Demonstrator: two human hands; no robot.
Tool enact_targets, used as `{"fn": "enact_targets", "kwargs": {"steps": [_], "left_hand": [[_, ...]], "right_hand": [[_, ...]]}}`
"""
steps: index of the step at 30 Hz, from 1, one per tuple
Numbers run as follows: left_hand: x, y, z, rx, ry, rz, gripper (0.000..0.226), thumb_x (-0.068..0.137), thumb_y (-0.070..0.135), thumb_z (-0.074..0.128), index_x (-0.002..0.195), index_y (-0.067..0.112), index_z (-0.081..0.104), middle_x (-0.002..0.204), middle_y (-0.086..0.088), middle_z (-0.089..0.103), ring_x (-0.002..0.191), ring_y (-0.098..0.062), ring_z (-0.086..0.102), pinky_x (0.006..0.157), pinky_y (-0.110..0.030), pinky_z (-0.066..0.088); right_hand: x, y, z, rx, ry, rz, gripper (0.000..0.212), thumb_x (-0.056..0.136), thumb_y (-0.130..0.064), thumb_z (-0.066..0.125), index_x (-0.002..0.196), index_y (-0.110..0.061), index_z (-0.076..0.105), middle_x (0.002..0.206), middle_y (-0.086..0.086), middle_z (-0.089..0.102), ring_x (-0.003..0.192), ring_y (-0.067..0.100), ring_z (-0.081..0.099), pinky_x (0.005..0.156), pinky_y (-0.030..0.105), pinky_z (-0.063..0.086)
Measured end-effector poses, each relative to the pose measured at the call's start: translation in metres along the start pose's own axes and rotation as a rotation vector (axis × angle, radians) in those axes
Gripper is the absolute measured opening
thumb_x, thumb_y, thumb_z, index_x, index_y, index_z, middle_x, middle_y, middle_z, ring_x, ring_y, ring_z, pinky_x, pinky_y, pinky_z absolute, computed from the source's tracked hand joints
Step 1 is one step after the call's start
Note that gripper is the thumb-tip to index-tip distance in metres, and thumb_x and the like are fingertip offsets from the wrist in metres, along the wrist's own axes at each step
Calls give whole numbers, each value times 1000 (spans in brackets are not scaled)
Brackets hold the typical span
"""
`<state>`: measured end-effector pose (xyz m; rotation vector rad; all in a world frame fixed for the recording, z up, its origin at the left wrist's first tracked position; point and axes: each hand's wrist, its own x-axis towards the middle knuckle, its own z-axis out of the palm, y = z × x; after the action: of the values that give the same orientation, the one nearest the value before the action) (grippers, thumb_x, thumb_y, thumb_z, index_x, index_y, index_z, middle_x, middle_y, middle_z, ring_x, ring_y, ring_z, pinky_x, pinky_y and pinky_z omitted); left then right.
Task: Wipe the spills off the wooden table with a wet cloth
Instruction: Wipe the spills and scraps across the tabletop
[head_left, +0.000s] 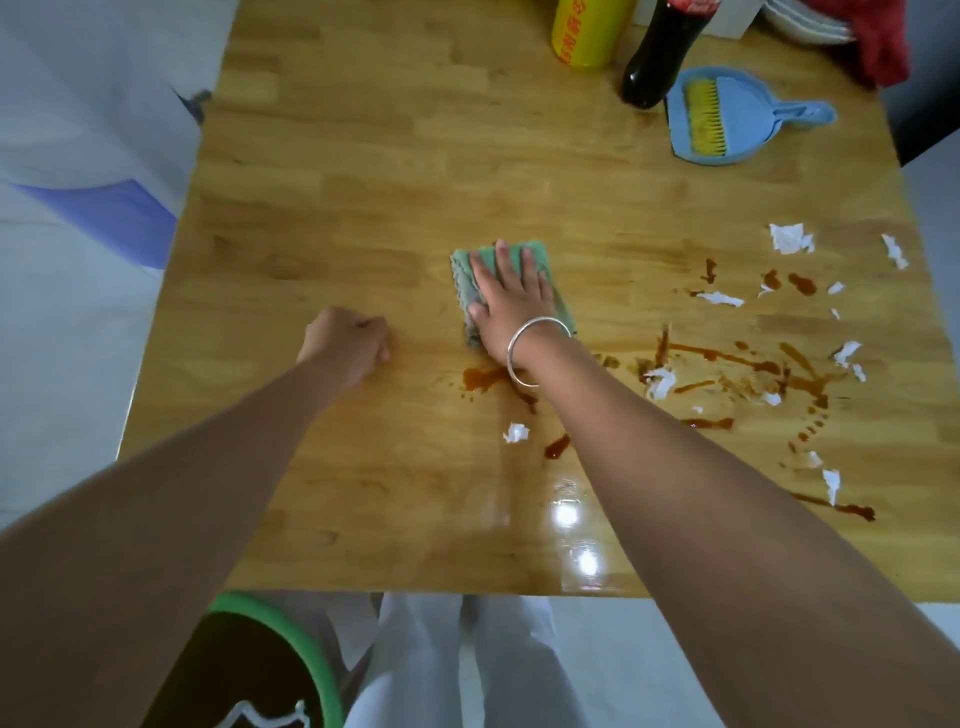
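I see the cloth (464, 273) mid-table (363, 182), my right hand (511, 291) flat on it, fingers straight. Brown spills (727, 358) streak the wood to its right and nearer me, among white scraps (789, 238). My left hand (345, 340) rests nearby, an empty fist.

Yellow cylindrical canister (587, 31) and dark bottle (652, 62) stood side by side, far back. Light-blue plastic dustpan (748, 96) beside bottle held a yellow-bristled brush (704, 119). Stacked white plates (810, 21), crumpled red fabric (883, 47) far right. Torn white paper scraps (790, 238) were scattered right. Green-rimmed bin (322, 680) on floor.
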<state>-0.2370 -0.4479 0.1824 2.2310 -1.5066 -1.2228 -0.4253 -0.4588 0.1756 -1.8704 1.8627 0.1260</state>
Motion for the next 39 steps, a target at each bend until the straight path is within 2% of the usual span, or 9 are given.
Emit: {"fn": "enact_targets", "kwargs": {"steps": [4,8,12,17,23,28,32,36,39], "left_hand": [[-6,-15,8,-148,45,-77,44,93,30,51,53,15,59,34,5,44,32,-16,41,43,-21,33],[-6,-10,5,-184,24,-71,39,90,23,52,53,15,59,31,5,43,41,-19,41,33,-15,32],[-12,-11,3,-212,25,-67,34,88,18,50,56,11,57,42,-1,45,41,-18,40,36,-18,31],[-20,-8,0,-252,37,-97,32,89,18,48,58,11,55,49,-2,47,44,-18,42,43,-22,33],[-45,-33,1,-271,98,-192,36,91,22,48,58,11,56,50,-4,49,38,-19,39,34,-17,33],[-63,-38,19,-337,128,-241,41,95,27,50,57,12,56,47,-2,49,39,-19,41,36,-18,34],[-67,-43,31,-328,134,-220,44,94,30,51,54,14,57,40,2,46,39,-19,39,40,-19,32],[-63,-46,28,-327,111,-217,45,95,29,52,53,14,58,38,4,43,31,-13,35,30,-12,26],[-62,-48,28,-305,113,-215,45,95,29,50,53,14,58,31,8,42,21,-8,32,28,-10,24]], "right_hand": [[-8,-31,23,-30,4,-23,59,103,-31,26,153,-28,-5,159,2,-21,144,30,-22,117,44,-9],[-27,-61,43,0,4,-28,61,101,-35,24,152,-26,-7,159,3,-22,144,30,-25,116,45,-11],[-51,-75,62,-77,54,-85,57,101,-39,16,152,-27,-8,160,2,-17,146,26,-19,118,42,-4],[-52,-69,60,-137,95,-111,57,101,-42,16,153,-28,-3,161,0,-9,147,25,-8,114,40,6],[-79,-69,82,-171,80,-233,58,100,-39,17,152,-31,-7,160,1,-16,146,25,-18,117,43,-7],[-84,-40,74,-222,36,-326,60,98,-43,22,150,-38,-6,160,-6,-16,146,21,-21,118,42,-12],[-91,12,64,-195,92,-237,58,97,-49,18,150,-42,-5,160,-6,-13,146,20,-19,119,43,-10],[-84,61,37,-138,97,-20,58,97,-46,21,151,-41,-2,161,-4,-13,147,21,-16,119,43,-8],[-78,60,34,-146,76,74,58,98,-42,20,151,-39,-5,160,-4,-15,146,22,-18,118,43,-11]]}}
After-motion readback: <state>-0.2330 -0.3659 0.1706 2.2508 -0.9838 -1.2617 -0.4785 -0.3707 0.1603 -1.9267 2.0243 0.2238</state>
